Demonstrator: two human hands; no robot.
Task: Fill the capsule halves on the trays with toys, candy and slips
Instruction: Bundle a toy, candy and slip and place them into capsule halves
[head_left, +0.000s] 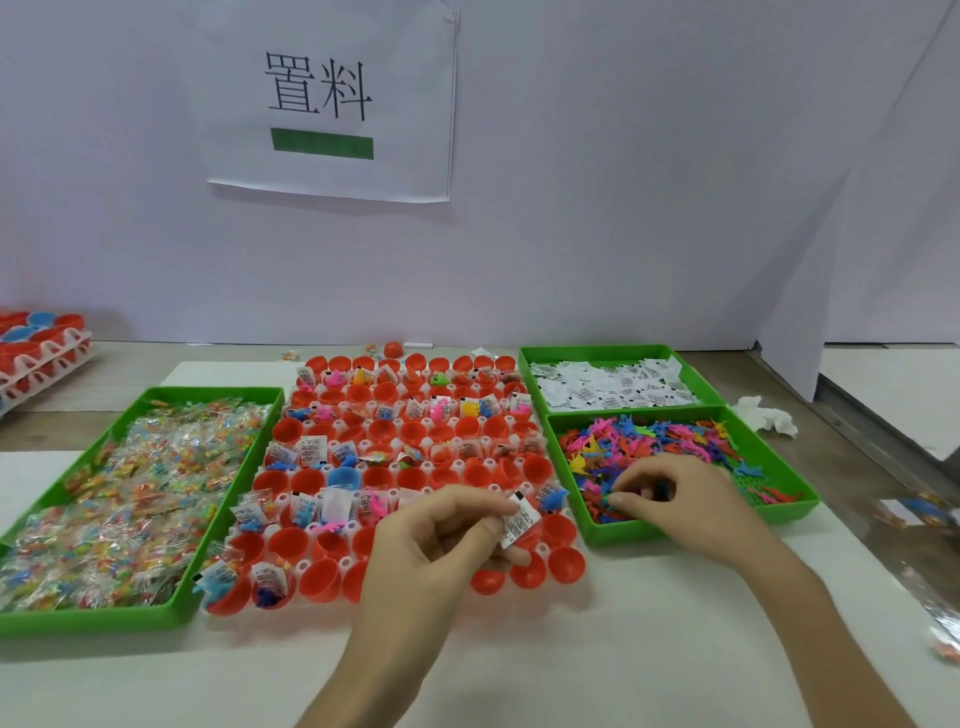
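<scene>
At the far left edge sits a stack (39, 353) of white racks with red and blue capsule halves. Nearer, a green candy tray (104, 621) runs from near to far on the left, packed with clear-wrapped candy (119, 499) in many colours. Just beside it to the right, in the middle of the table (623, 649), lies the white capsule tray (332, 561) with rows of red halves (319, 579) and one blue half (344, 477); some rows already hold a slip, a toy and candy, while the rows between them are bare cups. The left hand (441, 540) hovers over the near right part of this tray, thumb and forefinger pinching a white printed slip (520, 525) that stands upright above a red half. A loose red ball (394, 349) lies just beyond the tray's far edge. On the wall behind hangs a paper sign (332, 98) with two black characters and a green bar. To the right, the far green bin (691, 371) holds white slips (613, 389), and touching it on the near side is the toy bin (691, 530) full of small flat toys (665, 441) in pink, blue, red and yellow. The right hand (680, 504) reaches into the toy bin's near left corner, fingers curled down with the tips drawn together among the toys; whether they hold one I cannot tell. Farther right lies a crumpled tissue (769, 415), and at the right edge a clear plastic bag (935, 597).
</scene>
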